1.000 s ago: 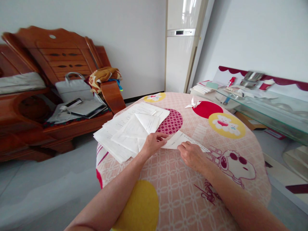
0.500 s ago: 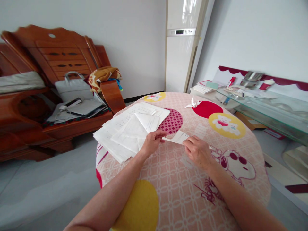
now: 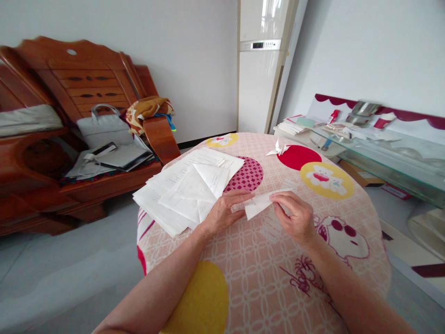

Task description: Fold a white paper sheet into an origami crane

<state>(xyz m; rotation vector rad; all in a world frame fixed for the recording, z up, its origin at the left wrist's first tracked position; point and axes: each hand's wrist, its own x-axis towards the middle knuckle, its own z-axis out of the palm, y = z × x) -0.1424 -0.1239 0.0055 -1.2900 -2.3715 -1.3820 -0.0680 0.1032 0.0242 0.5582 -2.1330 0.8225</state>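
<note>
A small folded strip of white paper [image 3: 257,207] is held above the table, slanting down toward its left end. My right hand [image 3: 294,213] pinches its upper right part between thumb and fingertips. At the strip's left end, my left hand [image 3: 227,211] has thumb and fingers spread apart, with fingertips close to the edge; whether they touch it I cannot tell. To the left lies a stack of white sheets [image 3: 174,185] with a folded paper [image 3: 212,177] on top. A folded paper crane [image 3: 278,148] sits toward the table's far side.
The round table has a patterned pink cloth [image 3: 257,278]. On the right stands a glass shelf [image 3: 392,162] with papers, a metal bowl and a paper cup. A wooden sofa [image 3: 93,83] at left carries a grey bag [image 3: 104,125] and a tablet-like item. Behind is a tall white cabinet unit [image 3: 259,83].
The paper strip has been turned, its left end now lower. My left hand has let go of its pinch and spread its fingers; my right hand has shifted slightly upward and right.
</note>
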